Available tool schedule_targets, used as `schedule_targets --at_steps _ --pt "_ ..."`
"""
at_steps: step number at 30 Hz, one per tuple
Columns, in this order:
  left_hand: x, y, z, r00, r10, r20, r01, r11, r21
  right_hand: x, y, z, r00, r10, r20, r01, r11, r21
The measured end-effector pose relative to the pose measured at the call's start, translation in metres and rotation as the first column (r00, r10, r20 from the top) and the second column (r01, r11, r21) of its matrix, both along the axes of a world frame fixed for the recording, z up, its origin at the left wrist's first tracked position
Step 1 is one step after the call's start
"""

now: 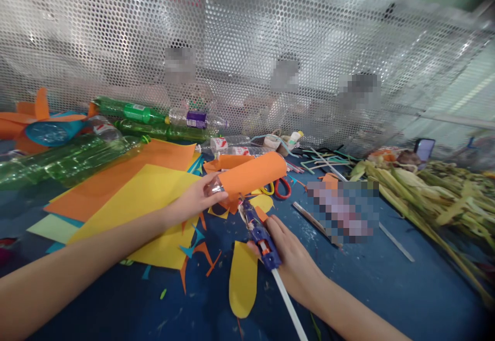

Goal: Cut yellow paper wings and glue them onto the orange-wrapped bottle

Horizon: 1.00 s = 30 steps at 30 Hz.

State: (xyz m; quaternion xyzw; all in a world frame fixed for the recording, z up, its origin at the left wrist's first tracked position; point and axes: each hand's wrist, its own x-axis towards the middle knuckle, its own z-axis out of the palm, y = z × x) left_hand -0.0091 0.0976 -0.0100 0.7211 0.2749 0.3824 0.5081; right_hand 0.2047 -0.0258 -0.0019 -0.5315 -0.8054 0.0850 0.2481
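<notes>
My left hand [203, 196] is closed around the clear end of a plastic bottle [215, 186] wrapped in orange paper [253, 172]. The wrapped bottle lies tilted, its far end up and to the right. My right hand [288, 245] grips a blue glue gun [261, 235], and a long white glue stick [288, 302] sticks out of its back. The gun's nozzle points up, close under the orange paper; whether they touch I cannot tell. A yellow rounded paper piece [243, 281] lies beside the gun. Red-handled scissors [282, 188] show just beyond the wrapped bottle.
Yellow sheets [135, 217] and an orange sheet [162, 155] are stacked at left, with blue and orange scraps [199, 233] beside them. Green bottles [77, 160] lie behind. Dry husks [429, 186] cover the right side. A perforated metal panel [240, 31] stands at the back.
</notes>
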Motion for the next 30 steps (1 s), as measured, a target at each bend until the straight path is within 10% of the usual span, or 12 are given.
schedule_targets --at_steps 30 --pt "0.0007 -0.0018 0.0032 1.0 -0.007 -0.015 0.007 1.0 -0.005 0.0009 -0.0019 0.0053 0.997 -0.023 -0.071 0.014 0.991 -0.133"
